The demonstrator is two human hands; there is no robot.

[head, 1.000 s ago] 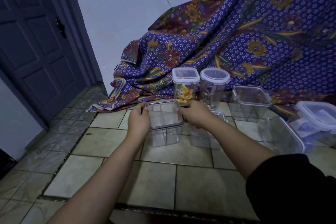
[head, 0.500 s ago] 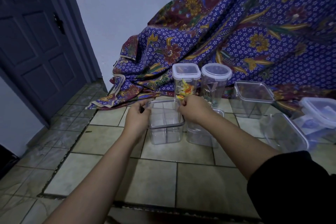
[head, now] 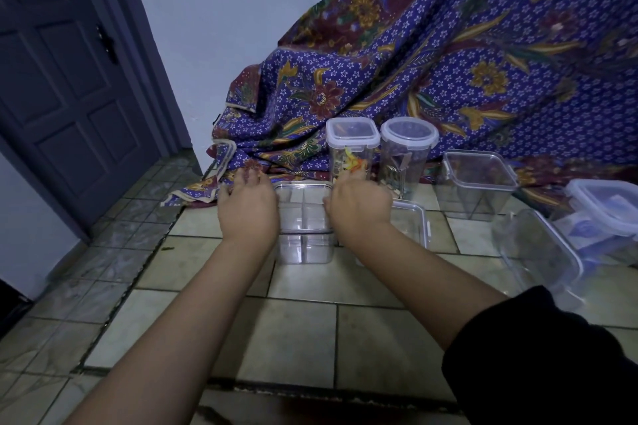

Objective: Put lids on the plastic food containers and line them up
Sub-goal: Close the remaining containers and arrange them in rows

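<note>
The square clear container (head: 305,222) stands on the tiled surface (head: 293,331) between the two hands, and a flat clear lid seems to lie on its top. The left hand (head: 249,209) rests against its left side and the right hand (head: 359,206) against its right side. The fingers of both hands are bent down over the far upper edge, so I cannot tell how far they are closed or if they press on a latch; they are touching the container, not apart from it.

I judge this container to be light and rather stiff, of thin hard plastic with smooth walls, so it can slip on the tiles when pushed from one side only. It is better to hold it at the two opposite rims, where the lid clips sit, and to press down evenly.

Just behind the right fingers stand two tall containers already closed, one with a square lid (head: 352,133) and one with a round lid (head: 409,134). Just to the right of the right hand is a low container (head: 412,224), partly hidden by the wrist. Farther right are an open square tub (head: 478,183), a tilted clear box (head: 538,252) and a box with a blue-white lid (head: 607,207). A patterned cloth (head: 466,62) hangs behind everything.
</note>
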